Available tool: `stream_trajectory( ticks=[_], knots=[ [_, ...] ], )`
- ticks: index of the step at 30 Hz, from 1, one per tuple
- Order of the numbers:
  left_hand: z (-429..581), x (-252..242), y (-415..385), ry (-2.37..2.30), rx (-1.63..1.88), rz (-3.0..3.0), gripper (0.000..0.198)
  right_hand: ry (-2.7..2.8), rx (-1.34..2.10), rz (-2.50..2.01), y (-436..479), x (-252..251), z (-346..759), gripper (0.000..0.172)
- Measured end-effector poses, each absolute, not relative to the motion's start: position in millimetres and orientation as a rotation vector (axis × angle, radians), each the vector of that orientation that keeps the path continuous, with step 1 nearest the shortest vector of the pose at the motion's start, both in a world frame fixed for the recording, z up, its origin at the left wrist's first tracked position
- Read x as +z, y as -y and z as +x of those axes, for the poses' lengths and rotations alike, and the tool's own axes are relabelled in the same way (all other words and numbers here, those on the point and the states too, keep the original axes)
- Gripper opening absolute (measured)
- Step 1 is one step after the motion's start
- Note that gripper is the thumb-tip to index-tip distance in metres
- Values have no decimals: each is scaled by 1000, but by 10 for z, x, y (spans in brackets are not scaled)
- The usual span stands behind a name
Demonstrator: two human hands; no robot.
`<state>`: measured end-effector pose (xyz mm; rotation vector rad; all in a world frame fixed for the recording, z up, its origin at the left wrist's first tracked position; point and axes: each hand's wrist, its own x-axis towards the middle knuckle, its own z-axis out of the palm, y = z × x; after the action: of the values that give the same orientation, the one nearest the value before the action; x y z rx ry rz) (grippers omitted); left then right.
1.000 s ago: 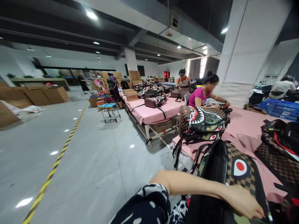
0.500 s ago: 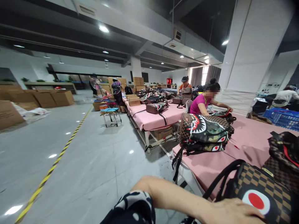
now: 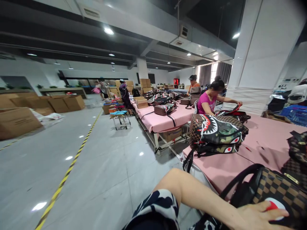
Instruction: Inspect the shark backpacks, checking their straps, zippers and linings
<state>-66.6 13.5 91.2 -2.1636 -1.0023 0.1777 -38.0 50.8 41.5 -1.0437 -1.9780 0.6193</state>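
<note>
Two shark-mouth backpacks (image 3: 218,131) are lying stacked on the pink worktop (image 3: 216,166), well beyond our left grip (image 3: 259,217); we cannot tell what is sitting inside them. Under the grip a checkered backpack (image 3: 278,188) is resting at the worktop's near edge, its black handle arching just beyond our wrist. We are not clenching: the fingers are lying released and flat on the bag. They are now covering part of its red-and-white dot (image 3: 275,204), which was showing whole half a second ago.
</note>
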Motion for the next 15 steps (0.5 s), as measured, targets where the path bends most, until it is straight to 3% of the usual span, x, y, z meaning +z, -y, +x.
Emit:
stream_trajectory(
  ticks=[5, 9, 12, 15],
  knots=[
    [-839, 848, -218, 898, -138, -2372, 59, 2244, 749, -1017, -252, 408, 347, 28],
    [-846, 892, -38, 1122, -625, -2911, 45, 2531, 878, -899, 225, 671, 1142, 20],
    [-879, 967, 371, 1957, -1263, -2960, 34, 2613, 728, -850, 397, 842, 1282, 17],
    [-857, 954, 793, 3278, -1203, -2945, 49, 2623, 463, -826, 478, 848, 1249, 19]
  ],
)
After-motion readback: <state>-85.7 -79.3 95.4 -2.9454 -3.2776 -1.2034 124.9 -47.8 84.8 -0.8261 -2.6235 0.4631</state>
